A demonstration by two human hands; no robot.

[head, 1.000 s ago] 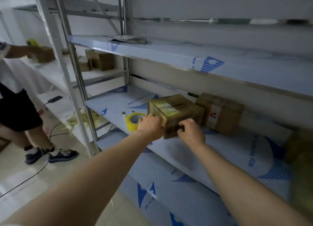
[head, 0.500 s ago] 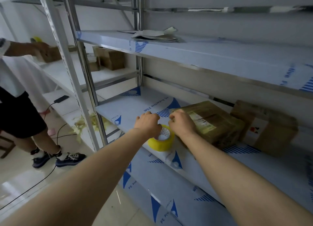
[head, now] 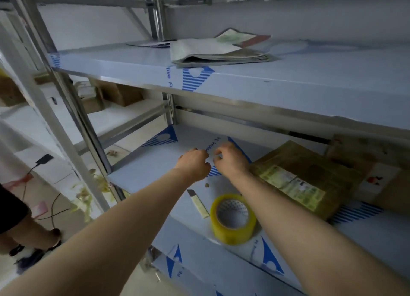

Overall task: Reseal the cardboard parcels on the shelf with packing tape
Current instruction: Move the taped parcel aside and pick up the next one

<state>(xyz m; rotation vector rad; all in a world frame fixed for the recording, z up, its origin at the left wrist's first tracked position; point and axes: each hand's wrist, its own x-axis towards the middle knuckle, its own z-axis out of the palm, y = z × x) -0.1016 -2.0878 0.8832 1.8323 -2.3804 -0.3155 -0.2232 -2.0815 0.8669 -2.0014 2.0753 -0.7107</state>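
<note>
The left hand point(head: 193, 164) and right hand point(head: 232, 160) hover close together above the pale blue film-covered metal shelf point(head: 155, 175), fingers curled toward each other (whether they pinch anything, I cannot tell). Nearer the person than the fingers, the yellow roll of packing tape point(head: 233, 218) lies flat on the shelf, with a cream utility knife point(head: 198, 203) just to its left. To the right of the fingers sits the brown tape-wrapped cardboard parcel point(head: 310, 173), and a second brown cardboard parcel point(head: 381, 171) stands beyond it.

Tape roll point(head: 233, 218) left of parcel point(head: 304, 178)
</note>
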